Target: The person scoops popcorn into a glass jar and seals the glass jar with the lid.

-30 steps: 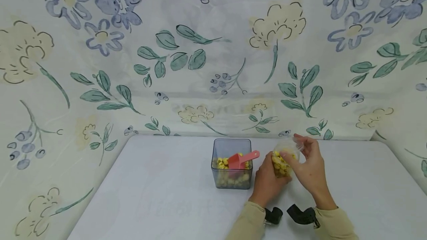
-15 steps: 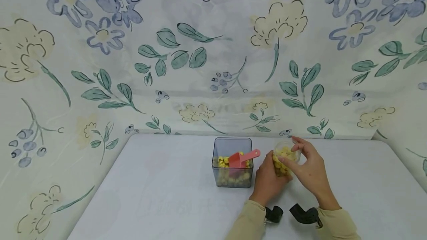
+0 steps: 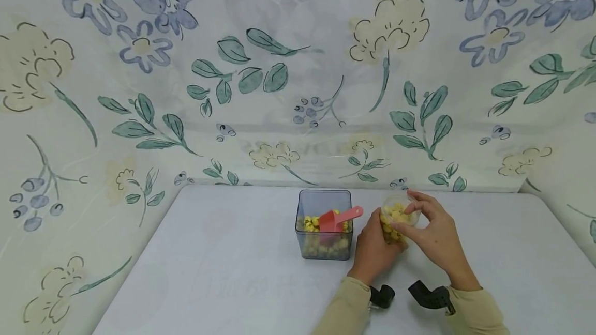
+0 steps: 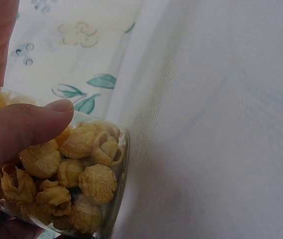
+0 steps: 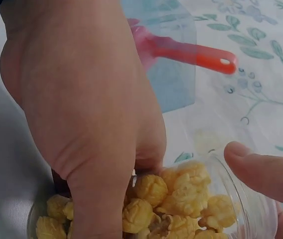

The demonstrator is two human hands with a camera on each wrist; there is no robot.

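My left hand [image 3: 374, 249] grips a clear plastic jar [image 4: 109, 209] filled with yellow popcorn [image 5: 186, 196], its thumb lying across the side. The jar is tilted, held above the table to the right of a bin. At the jar's mouth, my right hand [image 3: 437, 234] pinches what looks like a clear round lid [image 5: 258, 214] between thumb and fingers. Part of the jar is hidden behind the hands. To the left stands a bluish see-through bin [image 3: 323, 247] partly full of popcorn, with a pink scoop [image 3: 331, 222] leaning in it, handle over the rim.
A white tabletop [image 3: 219, 268] spreads beneath, its far edge meeting a floral cloth backdrop [image 3: 298, 76]. Black wrist cameras [image 3: 430, 296] sit at both sleeves near the front.
The clear lid has settled from a tilted, raised position flatter over the jar's mouth. My right hand has shifted slightly rightward; the left hand keeps its grip.
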